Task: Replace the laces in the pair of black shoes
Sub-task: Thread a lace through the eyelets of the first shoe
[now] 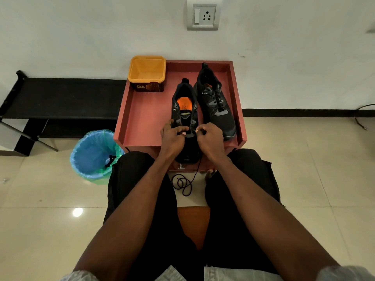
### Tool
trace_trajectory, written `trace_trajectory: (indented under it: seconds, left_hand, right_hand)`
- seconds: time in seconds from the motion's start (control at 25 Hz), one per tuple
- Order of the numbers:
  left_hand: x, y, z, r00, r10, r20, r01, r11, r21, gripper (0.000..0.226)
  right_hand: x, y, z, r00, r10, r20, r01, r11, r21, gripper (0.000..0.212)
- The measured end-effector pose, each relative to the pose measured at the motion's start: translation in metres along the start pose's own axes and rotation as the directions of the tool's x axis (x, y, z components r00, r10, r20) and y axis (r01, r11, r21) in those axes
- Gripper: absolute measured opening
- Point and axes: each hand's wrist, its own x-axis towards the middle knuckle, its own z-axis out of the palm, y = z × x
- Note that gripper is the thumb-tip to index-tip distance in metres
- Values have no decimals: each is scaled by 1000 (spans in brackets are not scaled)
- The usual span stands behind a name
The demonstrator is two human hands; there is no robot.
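Observation:
Two black shoes stand on a red tray-topped table (142,116). The nearer shoe (184,110) has an orange insole and open eyelets. My left hand (173,136) rests on its toe end, fingers curled at the lowest eyelets. My right hand (209,138) pinches a black lace (183,184) beside the shoe's right eyelets; the lace runs down off the table edge and coils on the floor between my knees. The second shoe (216,104) stands to the right, laced.
An empty orange tub (147,73) sits at the tray's back left corner. A bin with a blue liner (95,155) stands left of the table and holds a black lace. A black bench (60,96) lines the wall at left.

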Motion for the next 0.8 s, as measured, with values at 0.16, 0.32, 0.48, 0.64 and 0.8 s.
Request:
trace_trajectory:
  seconds: [0.16,0.32,0.48,0.64,0.8]
  left_hand:
    - [4,-3,2,1000,-14,-3,14,999,-45,32]
    - [11,-11,5,1000,-13,21,13,1000,-22,26]
    - [15,-15,7,1000,-16,13,17,999,-34,25]
    - [13,-12,7,1000,-20,16,21,1000,-8,22]
    - [8,-4,2,1000,-15,16,14,998,62,21]
  right_hand:
    - [0,-1,-1,999,-46,19,47,996,-72,18]
    - [1,-2,3,997,-66,40,67,997,-29,19]
    - [5,2,5,997,-37,64,35,999,32,22]
    - [7,3,7,999,43,29,-47,987,151,10]
    - [9,7,8,997,38,71,-47,991,129,12]
